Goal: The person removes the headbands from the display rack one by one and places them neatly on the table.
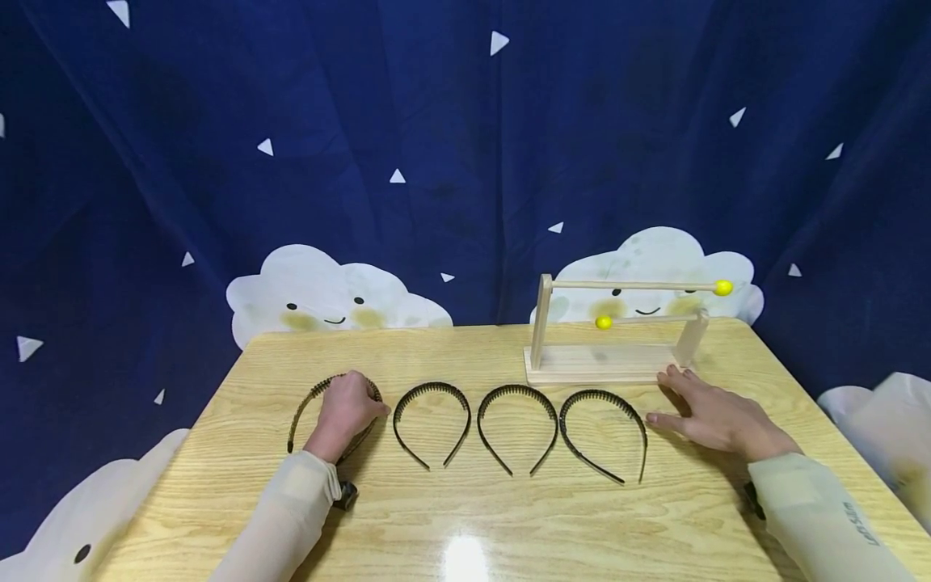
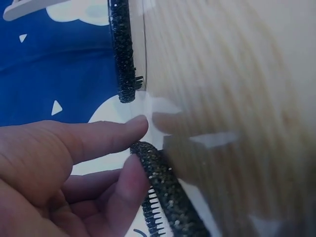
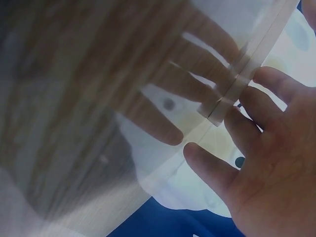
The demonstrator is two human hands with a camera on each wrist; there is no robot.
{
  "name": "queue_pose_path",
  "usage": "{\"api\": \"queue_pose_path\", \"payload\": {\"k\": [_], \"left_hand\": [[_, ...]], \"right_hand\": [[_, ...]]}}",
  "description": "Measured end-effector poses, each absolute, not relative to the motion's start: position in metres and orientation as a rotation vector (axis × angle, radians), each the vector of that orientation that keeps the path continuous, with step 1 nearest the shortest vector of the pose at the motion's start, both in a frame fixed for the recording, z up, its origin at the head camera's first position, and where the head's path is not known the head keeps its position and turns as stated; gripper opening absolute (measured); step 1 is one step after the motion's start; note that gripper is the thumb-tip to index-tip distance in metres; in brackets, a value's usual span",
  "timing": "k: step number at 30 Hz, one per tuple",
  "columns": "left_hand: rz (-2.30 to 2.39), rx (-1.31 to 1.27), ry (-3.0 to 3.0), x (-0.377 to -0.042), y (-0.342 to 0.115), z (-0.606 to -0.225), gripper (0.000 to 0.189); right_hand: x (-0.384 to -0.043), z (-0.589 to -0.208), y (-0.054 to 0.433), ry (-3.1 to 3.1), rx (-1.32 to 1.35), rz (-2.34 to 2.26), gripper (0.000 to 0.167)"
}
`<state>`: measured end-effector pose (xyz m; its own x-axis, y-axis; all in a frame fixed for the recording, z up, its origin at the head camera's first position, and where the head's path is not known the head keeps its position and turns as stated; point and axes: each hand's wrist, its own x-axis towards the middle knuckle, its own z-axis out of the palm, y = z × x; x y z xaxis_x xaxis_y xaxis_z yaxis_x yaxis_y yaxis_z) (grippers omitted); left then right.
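Note:
On the left of the table, my left hand point(image 1: 345, 414) is at the leftmost headband point(image 1: 299, 411), a dark, glittery one with comb teeth, and covers part of it. In the left wrist view, the thumb and a curled finger point(image 2: 132, 185) pinch that glittery band point(image 2: 170, 190). My right hand point(image 1: 716, 414) lies with its fingers spread, fingertips at the front right of a wooden stand's base point(image 1: 604, 365). Between the hands lie three more dark toothed headbands: one on the left point(image 1: 432, 385), one in the middle point(image 1: 517, 389) and one on the right point(image 1: 600, 394).
The wooden stand has two uprights, each bearing a horizontal rod, an upper rod point(image 1: 633, 285) and a lower rod point(image 1: 655, 320), both with yellow ball tips. Behind the wood-grain table point(image 1: 407, 533) hangs a dark blue curtain point(image 1: 436, 105) with white triangles and clouds.

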<state>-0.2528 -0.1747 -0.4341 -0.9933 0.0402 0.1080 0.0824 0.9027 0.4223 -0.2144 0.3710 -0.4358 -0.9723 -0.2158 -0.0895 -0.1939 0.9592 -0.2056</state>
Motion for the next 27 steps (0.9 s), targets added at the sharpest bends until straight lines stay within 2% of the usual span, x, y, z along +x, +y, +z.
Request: {"api": "queue_pose_path", "payload": {"k": [10, 13, 16, 17, 22, 27], "left_hand": [[-0.746, -0.087, -2.928, -0.248, -0.181, -0.417, 0.065], [-0.806, -0.099, -2.916, -0.249, -0.183, -0.410, 0.055], [-0.902, -0.084, -2.907, -0.249, -0.185, -0.404, 0.035], [-0.935, -0.087, -2.905, -0.249, -0.186, -0.402, 0.035], [-1.079, -0.056, -2.883, -0.246, -0.188, -0.397, 0.053], [-1.545, 0.032, -2.787, -0.242, -0.188, -0.393, 0.077]], "right_hand": [[-0.215, -0.436, 0.371, 2.994, -0.318, -0.302, 0.096], [-0.215, -0.436, 0.371, 2.994, -0.319, -0.303, 0.096], [-0.215, -0.436, 0.371, 2.999, -0.329, -0.301, 0.096], [-0.215, -0.436, 0.371, 3.002, -0.335, -0.297, 0.095], [-0.216, -0.436, 0.372, 3.006, -0.356, -0.277, 0.095], [-0.217, -0.434, 0.372, 3.000, -0.370, -0.282, 0.094]]}}
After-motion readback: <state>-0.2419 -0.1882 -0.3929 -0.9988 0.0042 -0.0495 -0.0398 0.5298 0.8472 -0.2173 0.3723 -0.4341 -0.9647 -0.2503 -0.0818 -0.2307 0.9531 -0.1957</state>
